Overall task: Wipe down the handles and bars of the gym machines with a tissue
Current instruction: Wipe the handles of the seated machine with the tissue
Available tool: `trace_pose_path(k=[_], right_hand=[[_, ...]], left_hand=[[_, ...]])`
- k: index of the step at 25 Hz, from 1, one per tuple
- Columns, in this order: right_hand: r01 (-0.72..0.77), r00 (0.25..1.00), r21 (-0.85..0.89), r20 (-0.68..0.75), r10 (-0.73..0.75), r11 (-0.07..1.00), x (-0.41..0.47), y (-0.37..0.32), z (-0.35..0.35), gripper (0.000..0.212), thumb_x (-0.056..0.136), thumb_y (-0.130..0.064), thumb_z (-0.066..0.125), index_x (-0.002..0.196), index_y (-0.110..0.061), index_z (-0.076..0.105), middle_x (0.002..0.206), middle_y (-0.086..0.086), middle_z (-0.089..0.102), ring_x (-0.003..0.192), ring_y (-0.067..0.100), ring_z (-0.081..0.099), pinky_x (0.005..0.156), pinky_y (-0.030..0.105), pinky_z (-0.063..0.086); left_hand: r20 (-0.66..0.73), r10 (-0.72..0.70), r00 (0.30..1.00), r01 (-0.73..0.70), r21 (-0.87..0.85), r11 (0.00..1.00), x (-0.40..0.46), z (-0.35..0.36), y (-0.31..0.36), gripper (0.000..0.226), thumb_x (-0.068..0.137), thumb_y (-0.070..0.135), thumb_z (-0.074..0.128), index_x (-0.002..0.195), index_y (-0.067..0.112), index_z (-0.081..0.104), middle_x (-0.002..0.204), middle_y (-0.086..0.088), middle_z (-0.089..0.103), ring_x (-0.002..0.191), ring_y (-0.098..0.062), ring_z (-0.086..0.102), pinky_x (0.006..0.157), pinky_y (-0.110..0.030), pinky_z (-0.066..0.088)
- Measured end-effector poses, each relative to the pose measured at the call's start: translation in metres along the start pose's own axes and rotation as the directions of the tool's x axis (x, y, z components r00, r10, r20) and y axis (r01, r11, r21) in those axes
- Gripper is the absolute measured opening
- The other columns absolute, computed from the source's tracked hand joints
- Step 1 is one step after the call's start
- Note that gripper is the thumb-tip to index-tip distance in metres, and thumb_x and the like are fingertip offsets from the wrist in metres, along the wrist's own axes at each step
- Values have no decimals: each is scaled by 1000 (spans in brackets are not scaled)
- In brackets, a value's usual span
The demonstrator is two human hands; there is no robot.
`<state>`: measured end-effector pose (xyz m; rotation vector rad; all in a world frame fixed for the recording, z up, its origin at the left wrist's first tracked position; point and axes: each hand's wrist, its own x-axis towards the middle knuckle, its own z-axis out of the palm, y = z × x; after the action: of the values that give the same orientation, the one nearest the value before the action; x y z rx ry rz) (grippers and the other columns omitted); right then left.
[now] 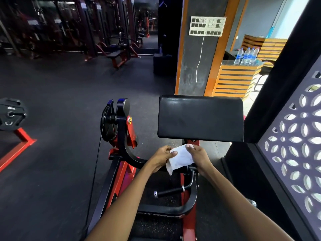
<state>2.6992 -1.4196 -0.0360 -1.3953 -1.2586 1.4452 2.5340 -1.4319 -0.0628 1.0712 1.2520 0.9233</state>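
Note:
A white tissue (180,158) is stretched between both hands just below the black arm pad (200,117) of a red and black curl machine. My left hand (162,156) pinches its left edge. My right hand (198,156) grips its upper right corner. The tissue hangs over the machine's curved black bar (128,153), which sweeps left up to the pivot. A black handle (169,191) with chrome ends lies lower, under my right forearm, untouched.
A weight plate (107,122) sits on the machine's left pivot. Another plate on a red frame (12,113) stands at far left. A patterned black screen (295,136) closes the right side. A pillar (196,58) and a counter with water bottles (246,55) stand behind.

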Motion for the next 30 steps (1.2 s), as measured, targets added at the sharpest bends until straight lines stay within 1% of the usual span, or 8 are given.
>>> trace_pose_path(k=[3, 6, 11, 16, 20, 23, 27, 30], right_hand=[[-121, 986, 218, 139, 92, 968, 5, -12, -11, 47, 92, -41, 53, 101, 4, 64, 101, 23, 68, 91, 31, 68, 84, 40, 53], [-328, 929, 613, 348, 127, 719, 3, -11, -15, 71, 86, -60, 45, 118, 3, 57, 114, 26, 63, 104, 33, 63, 83, 42, 55], [-373, 925, 503, 270, 268, 780, 0, 6, -3, 29, 91, -23, 57, 112, -4, 56, 94, 10, 67, 82, 21, 66, 68, 28, 57], [-276, 960, 406, 154, 232, 871, 7, 3, -8, 14, 99, -13, 44, 102, -3, 52, 88, 12, 64, 70, 20, 66, 55, 30, 57], [-129, 977, 130, 188, 104, 983, 5, -5, -7, 21, 101, -19, 40, 96, -5, 54, 86, 11, 64, 68, 17, 64, 50, 25, 50], [-93, 992, 201, 107, 72, 975, 10, -4, -10, 17, 102, -22, 37, 102, -11, 51, 99, 9, 63, 83, 20, 63, 63, 29, 50], [-100, 991, 297, 112, 69, 950, 20, 5, -14, 21, 102, -22, 35, 111, -7, 47, 107, 15, 62, 89, 23, 63, 65, 32, 53], [-81, 995, 258, 81, 62, 963, 23, 3, -18, 16, 100, -17, 41, 98, -7, 53, 101, 17, 63, 86, 26, 63, 67, 35, 54]], left_hand=[[101, -71, 992, 57, 139, 989, -3, -9, 4, 27, 89, 33, 66, 107, 13, 63, 96, -1, 68, 86, -12, 62, 75, -21, 47], [94, -59, 994, 67, -83, 994, -2, -1, 9, 30, 88, 29, 68, 112, 10, 65, 101, -5, 71, 92, -17, 66, 86, -28, 51], [-171, -65, 983, 20, -255, 967, 2, 15, 12, 9, 91, 11, 64, 98, 7, 64, 83, -5, 69, 66, -10, 67, 60, -21, 53], [-122, -260, 958, 132, -617, 776, 0, 5, 10, 22, 95, 25, 57, 88, 6, 63, 71, -6, 71, 61, -14, 68, 57, -24, 55], [-2, -303, 953, 244, -585, 773, -4, 7, 5, 30, 98, 34, 50, 94, 9, 66, 72, -5, 71, 61, -17, 68, 56, -25, 54], [-193, -229, 954, 55, -638, 768, 0, 7, 7, 19, 97, 5, 50, 109, 19, 54, 74, 0, 68, 55, -11, 60, 47, -21, 49], [-21, -197, 980, 146, -596, 790, -9, 2, 7, 47, 93, -14, 32, 120, 19, 54, 74, -8, 64, 43, -8, 54, 42, -20, 48], [-43, -181, 983, 134, -515, 847, -5, 2, 2, 40, 93, -5, 40, 120, 15, 62, 75, 1, 67, 63, -9, 56, 57, -21, 50]])
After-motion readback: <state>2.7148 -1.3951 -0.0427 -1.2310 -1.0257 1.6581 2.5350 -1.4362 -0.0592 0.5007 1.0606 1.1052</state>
